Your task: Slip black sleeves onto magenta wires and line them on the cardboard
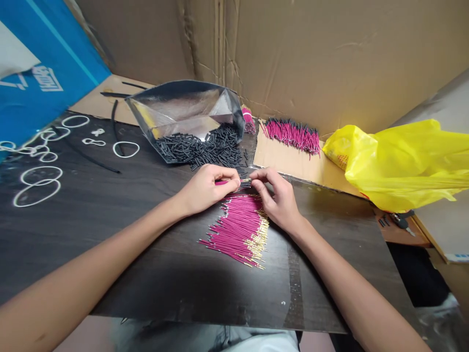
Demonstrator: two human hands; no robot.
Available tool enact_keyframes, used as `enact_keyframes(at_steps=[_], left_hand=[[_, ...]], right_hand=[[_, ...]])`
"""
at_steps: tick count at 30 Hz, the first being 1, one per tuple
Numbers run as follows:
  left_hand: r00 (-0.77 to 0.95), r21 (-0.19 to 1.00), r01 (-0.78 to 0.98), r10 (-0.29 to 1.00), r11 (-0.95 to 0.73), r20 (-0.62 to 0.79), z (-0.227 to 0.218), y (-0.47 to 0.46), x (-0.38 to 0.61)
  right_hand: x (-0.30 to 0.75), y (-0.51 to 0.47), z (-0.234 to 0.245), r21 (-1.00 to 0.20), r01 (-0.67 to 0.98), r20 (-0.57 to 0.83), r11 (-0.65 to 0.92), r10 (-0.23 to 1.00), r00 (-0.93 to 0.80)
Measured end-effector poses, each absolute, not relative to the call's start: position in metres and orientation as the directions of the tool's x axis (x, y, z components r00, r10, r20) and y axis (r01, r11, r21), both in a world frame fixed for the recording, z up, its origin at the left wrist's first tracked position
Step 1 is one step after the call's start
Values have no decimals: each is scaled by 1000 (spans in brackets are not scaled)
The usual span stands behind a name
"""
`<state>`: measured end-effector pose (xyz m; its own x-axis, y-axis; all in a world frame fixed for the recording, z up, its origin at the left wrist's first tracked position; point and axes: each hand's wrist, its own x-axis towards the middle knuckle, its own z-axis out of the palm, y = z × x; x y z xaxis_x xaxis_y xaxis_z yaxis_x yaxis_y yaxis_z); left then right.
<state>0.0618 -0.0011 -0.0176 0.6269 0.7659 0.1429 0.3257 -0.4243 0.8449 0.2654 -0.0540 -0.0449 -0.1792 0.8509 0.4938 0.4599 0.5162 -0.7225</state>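
Note:
My left hand (pixel 216 186) pinches a short magenta wire, whose metal end shows past the fingertips. Close on its right, my right hand (pixel 276 195) has thumb and forefinger together at the wire's tip; whatever lies between them is too small to make out. Below both hands a fanned pile of magenta wires (pixel 238 222) lies on the dark table, gold ends to the right. Just beyond the hands, many short black tubes (pixel 205 149) spill from an opened silver-lined bag (pixel 183 110).
Finished-looking magenta wires with black ends (pixel 293 136) lie on a cardboard sheet (pixel 273 159). A banded wire bundle (pixel 248 120) stands beside the bag. A yellow plastic bag (pixel 395 166) is at right, with keys (pixel 401 221) below. White rubber bands (pixel 38 176) lie left. Cardboard walls (pixel 311 58) the back.

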Motion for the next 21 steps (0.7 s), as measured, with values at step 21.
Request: enact_keyframes(at_steps=[21], left_hand=[[670, 726, 365, 706, -583, 230, -15, 0, 61]], right_hand=[[271, -47, -48, -970, 43, 229, 238, 961, -155]])
